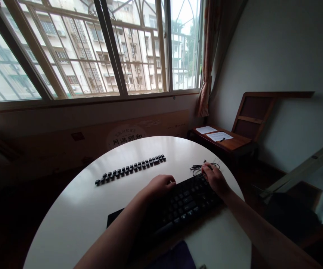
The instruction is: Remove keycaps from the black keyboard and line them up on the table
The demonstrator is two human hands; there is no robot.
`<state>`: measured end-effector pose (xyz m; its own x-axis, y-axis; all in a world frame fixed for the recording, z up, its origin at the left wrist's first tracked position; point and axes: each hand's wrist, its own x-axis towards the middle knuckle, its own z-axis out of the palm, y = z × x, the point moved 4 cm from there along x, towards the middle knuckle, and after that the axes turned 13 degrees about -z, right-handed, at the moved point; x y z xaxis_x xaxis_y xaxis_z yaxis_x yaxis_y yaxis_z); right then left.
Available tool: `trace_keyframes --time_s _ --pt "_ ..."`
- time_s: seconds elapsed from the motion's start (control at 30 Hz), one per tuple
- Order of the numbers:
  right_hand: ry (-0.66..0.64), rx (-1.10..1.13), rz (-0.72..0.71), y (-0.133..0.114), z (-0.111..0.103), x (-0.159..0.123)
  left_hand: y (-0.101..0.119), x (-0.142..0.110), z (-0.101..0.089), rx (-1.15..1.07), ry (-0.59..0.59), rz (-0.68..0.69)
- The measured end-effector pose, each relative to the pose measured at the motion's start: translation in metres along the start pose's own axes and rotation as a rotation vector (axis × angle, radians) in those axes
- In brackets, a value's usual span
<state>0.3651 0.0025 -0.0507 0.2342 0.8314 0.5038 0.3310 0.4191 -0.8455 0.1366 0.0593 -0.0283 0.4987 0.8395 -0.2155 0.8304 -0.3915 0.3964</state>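
Note:
A black keyboard (pixel 183 203) lies at a slant on the round white table (pixel 74 220), partly covered by my left forearm. My left hand (pixel 161 184) is closed over its far edge, fingers curled against it. Above the keyboard's far right part, my right hand (pixel 214 178) pinches with thumb and fingers; what is between them is too small and dark to make out. A coiled black cable (pixel 195 167) lies just behind the right hand. Farther back on the table, black keycaps (pixel 132 169) stand in two slanting rows.
A purple cloth-like item (pixel 175 257) lies at the near edge. Beyond the table's right side, a wooden chair (pixel 241 139) holds paper sheets (pixel 220 136) and a pen. A barred window (pixel 94 48) spans the far wall, with a curtain (pixel 204 82) at its right.

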Motion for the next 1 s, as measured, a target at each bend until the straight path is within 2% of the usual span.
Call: trace_keyframes --time_s 0.13,0.27,0.4,0.5,0.63,1.0 --pt "-0.015 -0.168 -0.187 -0.022 0.0 -0.006 -0.001 0.0 0.001 0.005 0.023 0.051" --pt "-0.14 -0.25 -0.394 -0.048 0.005 -0.016 0.002 -0.002 -0.002 -0.041 0.068 0.112" --pt "-0.336 -0.214 -0.416 -0.059 0.015 -0.026 0.008 -0.006 -0.007 -0.097 0.128 0.155" --pt "-0.436 -0.125 -0.507 -0.06 0.021 -0.031 0.013 -0.01 -0.011 -0.128 0.185 0.202" --pt "-0.481 -0.03 -0.615 -0.057 0.024 -0.033 0.016 -0.015 -0.014 -0.156 0.233 0.229" --pt "-0.574 -0.052 -0.645 -0.067 0.033 -0.033 0.02 -0.02 -0.014 -0.159 0.256 0.275"
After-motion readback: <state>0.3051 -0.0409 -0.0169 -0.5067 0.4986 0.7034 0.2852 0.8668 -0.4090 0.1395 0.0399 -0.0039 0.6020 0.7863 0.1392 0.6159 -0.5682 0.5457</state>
